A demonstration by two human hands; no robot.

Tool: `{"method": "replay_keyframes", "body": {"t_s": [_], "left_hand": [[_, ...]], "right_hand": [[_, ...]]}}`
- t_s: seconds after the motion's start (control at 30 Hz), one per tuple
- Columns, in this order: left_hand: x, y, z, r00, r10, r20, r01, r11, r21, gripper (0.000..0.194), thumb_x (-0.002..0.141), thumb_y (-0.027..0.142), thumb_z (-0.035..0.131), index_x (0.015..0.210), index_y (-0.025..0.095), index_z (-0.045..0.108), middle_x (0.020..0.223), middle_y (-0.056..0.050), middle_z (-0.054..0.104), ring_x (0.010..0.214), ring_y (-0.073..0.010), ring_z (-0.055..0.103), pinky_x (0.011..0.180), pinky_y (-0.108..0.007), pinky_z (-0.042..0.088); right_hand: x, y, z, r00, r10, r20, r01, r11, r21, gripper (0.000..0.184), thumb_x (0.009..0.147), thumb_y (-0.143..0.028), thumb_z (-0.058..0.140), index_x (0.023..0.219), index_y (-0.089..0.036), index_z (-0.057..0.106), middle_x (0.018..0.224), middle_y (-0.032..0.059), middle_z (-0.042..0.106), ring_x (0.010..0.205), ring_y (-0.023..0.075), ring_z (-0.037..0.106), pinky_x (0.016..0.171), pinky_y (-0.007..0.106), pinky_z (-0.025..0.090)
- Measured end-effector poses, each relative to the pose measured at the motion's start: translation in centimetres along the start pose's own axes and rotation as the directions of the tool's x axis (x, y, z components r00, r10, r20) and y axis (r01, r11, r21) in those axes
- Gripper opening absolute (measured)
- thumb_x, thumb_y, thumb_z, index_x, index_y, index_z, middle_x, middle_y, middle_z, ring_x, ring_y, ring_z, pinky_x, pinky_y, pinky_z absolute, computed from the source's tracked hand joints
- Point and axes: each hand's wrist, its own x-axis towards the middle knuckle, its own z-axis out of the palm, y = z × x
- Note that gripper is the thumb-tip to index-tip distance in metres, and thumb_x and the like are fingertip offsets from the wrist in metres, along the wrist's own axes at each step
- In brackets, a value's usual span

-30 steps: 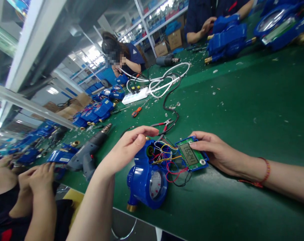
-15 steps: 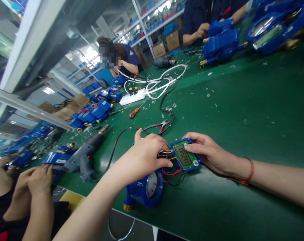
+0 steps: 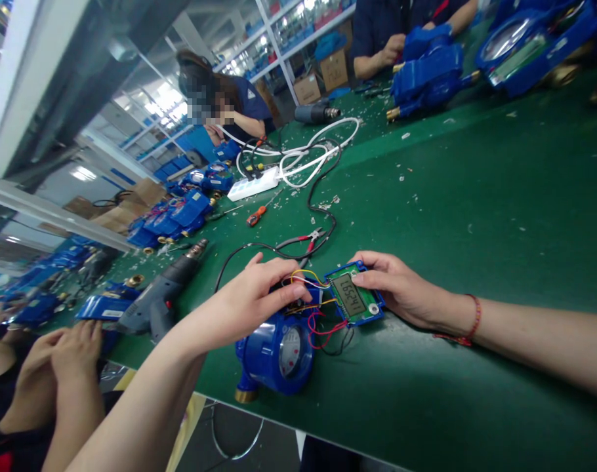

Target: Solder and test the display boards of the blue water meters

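Note:
A blue water meter (image 3: 273, 354) with a round dial lies near the front edge of the green table (image 3: 475, 196). My left hand (image 3: 252, 298) rests on top of its open housing, fingers curled down among the coloured wires (image 3: 318, 321). Those wires run to a green circuit board with an LCD (image 3: 352, 295) in a blue frame. My right hand (image 3: 401, 288) holds that board at its right side, thumb on its upper edge, a red bracelet on the wrist.
A grey power drill (image 3: 155, 301) lies left of the meter. Red-handled pliers (image 3: 303, 239), an orange screwdriver (image 3: 256, 215), a white power strip (image 3: 252, 185) with cables and several blue meters (image 3: 180, 216) lie beyond. Another person's hands (image 3: 57, 367) are at lower left; other workers sit at the far side.
My left hand came down from above the meter onto its open housing and now sits among the wires. My right hand has kept hold of the display board.

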Motion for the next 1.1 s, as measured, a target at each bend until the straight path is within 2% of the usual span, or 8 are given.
{"method": "replay_keyframes", "body": {"t_s": [0.07,0.17,0.27,0.43,0.73,0.83,0.97,1.1], "left_hand": [[0.0,-0.3,-0.1,1.000,-0.015,-0.027,0.010,0.985,-0.170,0.024,0.093,0.037,0.049,0.081,0.020,0.062,0.081,-0.002,0.068,0.079,-0.0166,0.062,0.084,-0.034,0.047],[0.1,-0.7,0.0,0.991,-0.080,-0.109,0.035,0.928,-0.371,0.019,0.089,0.030,0.055,0.076,0.018,0.057,0.065,0.002,0.063,0.062,-0.0111,0.056,0.060,-0.022,0.043],[0.1,-0.9,0.2,0.978,-0.127,-0.168,0.028,0.870,-0.491,0.009,0.087,0.025,0.060,0.086,0.018,0.056,0.060,0.005,0.061,0.057,-0.0082,0.055,0.057,-0.020,0.041],[-0.2,-1.1,0.2,0.977,-0.102,-0.188,-0.031,0.800,-0.600,0.016,0.089,0.021,0.058,0.100,0.021,0.047,0.063,0.006,0.063,0.060,-0.0074,0.058,0.060,-0.018,0.044],[-0.7,-1.7,0.3,0.976,-0.020,-0.216,-0.112,0.806,-0.581,0.010,0.091,0.024,0.057,0.096,0.019,0.050,0.066,0.005,0.063,0.062,-0.0071,0.059,0.063,-0.019,0.045],[-1.0,-2.0,0.2,0.961,0.018,-0.275,-0.146,0.880,-0.452,0.010,0.085,0.022,0.065,0.090,0.019,0.056,0.074,0.004,0.061,0.068,-0.0078,0.057,0.064,-0.020,0.044],[-1.5,-2.5,0.6,0.928,0.139,-0.345,-0.207,0.964,-0.167,0.008,0.082,0.017,0.069,0.086,0.021,0.062,0.083,0.002,0.060,0.080,-0.0102,0.055,0.071,-0.022,0.043],[-1.7,-2.8,1.2,0.870,0.149,-0.470,-0.236,0.963,-0.131,0.014,0.082,0.016,0.067,0.087,0.023,0.055,0.084,0.003,0.058,0.079,-0.0111,0.057,0.074,-0.025,0.045]], "right_hand": [[0.0,0.0,0.0,1.000,-0.003,0.002,0.003,1.000,0.009,0.037,0.066,-0.034,0.080,0.082,-0.015,0.053,0.078,0.0012,0.062,0.066,0.0119,0.059,0.060,0.024,0.050],[0.0,0.0,-0.1,1.000,-0.006,0.007,0.006,1.000,0.022,0.037,0.066,-0.031,0.081,0.083,-0.015,0.053,0.077,0.0003,0.062,0.064,0.0109,0.058,0.059,0.023,0.050],[0.0,0.0,-0.1,1.000,0.003,0.008,-0.003,1.000,0.023,0.036,0.066,-0.029,0.081,0.084,-0.015,0.053,0.078,0.0007,0.062,0.064,0.0104,0.058,0.059,0.022,0.050],[-0.2,-0.2,0.0,1.000,0.026,0.004,-0.027,1.000,0.015,0.036,0.066,-0.030,0.081,0.084,-0.015,0.053,0.078,0.0013,0.063,0.064,0.0120,0.060,0.059,0.023,0.050],[0.0,-0.1,-0.3,1.000,0.022,0.015,-0.023,1.000,0.020,0.038,0.064,-0.032,0.083,0.082,-0.014,0.055,0.077,0.0025,0.063,0.064,0.0127,0.061,0.058,0.023,0.051],[0.0,0.0,-0.3,1.000,0.011,0.019,-0.011,1.000,0.019,0.036,0.065,-0.030,0.082,0.082,-0.014,0.055,0.077,0.0024,0.063,0.063,0.0116,0.060,0.057,0.022,0.051],[-0.1,-0.2,-0.2,1.000,0.007,0.006,-0.008,1.000,0.019,0.035,0.065,-0.031,0.081,0.082,-0.015,0.055,0.076,0.0020,0.062,0.063,0.0117,0.059,0.057,0.022,0.051],[0.0,-0.2,-0.2,1.000,0.013,0.005,-0.013,1.000,0.015,0.036,0.064,-0.031,0.082,0.081,-0.014,0.054,0.075,0.0024,0.062,0.063,0.0120,0.059,0.057,0.023,0.051]]}}
